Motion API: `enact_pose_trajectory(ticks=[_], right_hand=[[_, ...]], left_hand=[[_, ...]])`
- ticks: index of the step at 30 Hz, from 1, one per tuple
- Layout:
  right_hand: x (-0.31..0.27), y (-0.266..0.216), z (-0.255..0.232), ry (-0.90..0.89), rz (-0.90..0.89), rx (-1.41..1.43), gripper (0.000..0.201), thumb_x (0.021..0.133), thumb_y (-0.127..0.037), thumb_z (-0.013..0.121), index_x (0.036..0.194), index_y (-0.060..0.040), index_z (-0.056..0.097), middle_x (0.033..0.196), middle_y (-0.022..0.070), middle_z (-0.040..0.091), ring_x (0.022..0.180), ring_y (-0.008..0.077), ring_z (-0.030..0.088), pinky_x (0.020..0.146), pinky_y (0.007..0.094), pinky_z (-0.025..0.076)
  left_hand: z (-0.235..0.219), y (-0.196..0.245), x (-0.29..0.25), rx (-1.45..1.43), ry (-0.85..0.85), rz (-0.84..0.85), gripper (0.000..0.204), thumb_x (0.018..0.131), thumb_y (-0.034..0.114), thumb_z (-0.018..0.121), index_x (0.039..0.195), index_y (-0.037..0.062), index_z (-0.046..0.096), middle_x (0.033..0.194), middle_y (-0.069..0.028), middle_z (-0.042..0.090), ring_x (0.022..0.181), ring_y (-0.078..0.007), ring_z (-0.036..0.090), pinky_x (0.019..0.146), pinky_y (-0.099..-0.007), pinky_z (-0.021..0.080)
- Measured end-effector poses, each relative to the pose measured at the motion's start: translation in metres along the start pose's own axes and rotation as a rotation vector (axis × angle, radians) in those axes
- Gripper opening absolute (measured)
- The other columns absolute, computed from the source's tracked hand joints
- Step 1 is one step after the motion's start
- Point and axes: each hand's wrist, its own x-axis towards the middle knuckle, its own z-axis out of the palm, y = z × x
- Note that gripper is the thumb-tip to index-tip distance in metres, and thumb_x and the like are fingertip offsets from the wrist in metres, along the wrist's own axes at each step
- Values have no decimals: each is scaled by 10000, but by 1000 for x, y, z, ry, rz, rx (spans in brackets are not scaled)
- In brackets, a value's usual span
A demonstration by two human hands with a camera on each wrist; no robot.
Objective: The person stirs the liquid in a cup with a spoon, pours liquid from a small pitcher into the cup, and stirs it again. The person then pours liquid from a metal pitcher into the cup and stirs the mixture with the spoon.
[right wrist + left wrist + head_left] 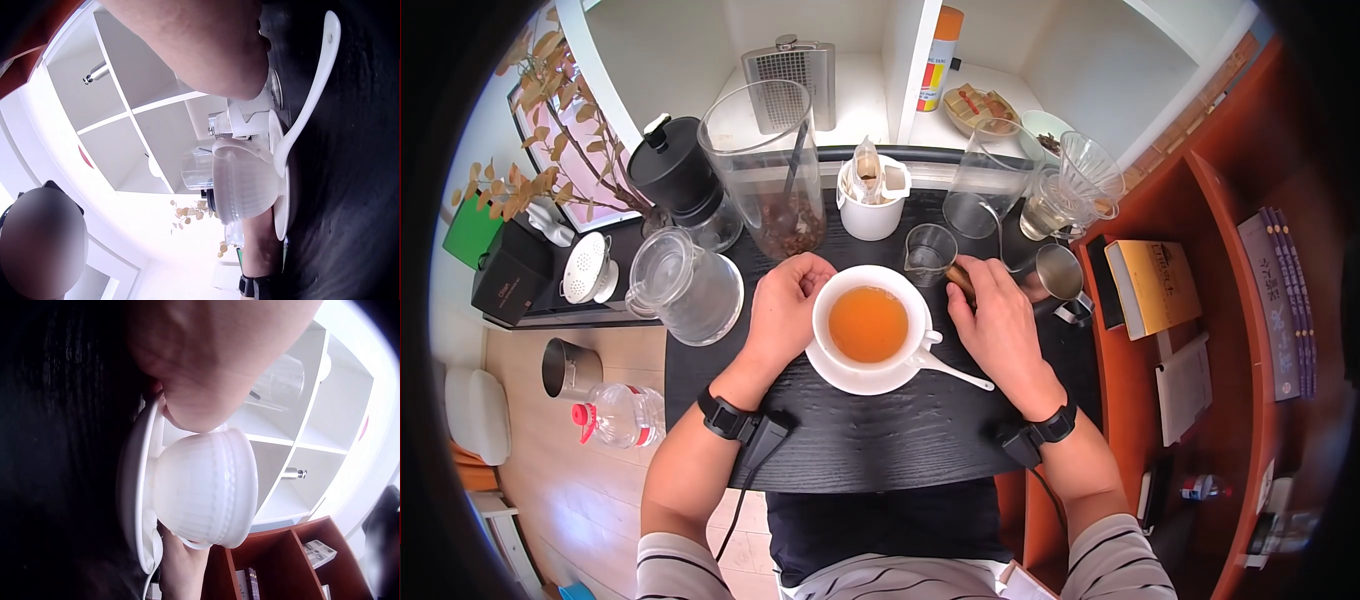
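Note:
A white teacup [203,487] of amber tea [867,325] stands on a white saucer [845,378] at the table's middle. My left hand [783,308] pinches the saucer's rim at the cup's left, most fingers hidden behind the palm. On the saucer's right side lies a white spoon [953,372], its handle sticking out past the rim. To the right of the cup, my right hand [1002,322] holds the brown wooden handle [962,284] of a small glass pitcher [927,250], which sits beyond the cup. The right fingertips are partly hidden.
Behind stand a tall glass jar [765,180], a white mug with a drip bag [872,213], a glass cylinder [990,190] and a glass dripper [1090,180]. A lidded glass jug [685,285] is at left, a metal cup [1055,275] at right. A wooden bookshelf [1222,210] borders the right side.

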Motion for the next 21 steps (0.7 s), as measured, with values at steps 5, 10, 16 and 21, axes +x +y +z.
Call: enact_pose_trajectory(ticks=[5, 10, 16, 21], right_hand=[[0, 2, 2, 14, -13, -15, 287, 990, -165, 721, 1224, -11, 661, 1004, 177, 657, 926, 391, 713, 808, 478, 582], [-1, 5, 5, 30, -22, 1, 260, 1003, -204, 725, 1155, 1, 676, 977, 187, 701, 866, 395, 728, 773, 480, 585], [-1, 3, 4, -6, 3, 4, 238, 1033, -242, 689, 1038, -5, 667, 898, 197, 730, 758, 417, 722, 690, 500, 580], [-1, 4, 7, -64, 28, 7, 200, 1053, -211, 654, 1031, -14, 629, 896, 202, 724, 751, 422, 717, 677, 513, 574]], left_hand=[[-1, 2, 0, 8, 4, -15, 142, 979, 134, 718, 958, -3, 750, 741, -38, 679, 667, -97, 597, 653, -272, 503], [0, 2, 0, 30, 10, -21, 135, 974, 133, 715, 963, 5, 755, 744, -39, 680, 667, -99, 598, 655, -276, 507], [0, 2, 0, 11, 4, -20, 143, 976, 138, 714, 973, 3, 759, 742, -35, 673, 664, -96, 590, 654, -274, 507], [1, -2, 0, 8, 3, -12, 144, 978, 139, 715, 976, 3, 761, 741, -36, 671, 663, -94, 587, 652, -272, 506]])
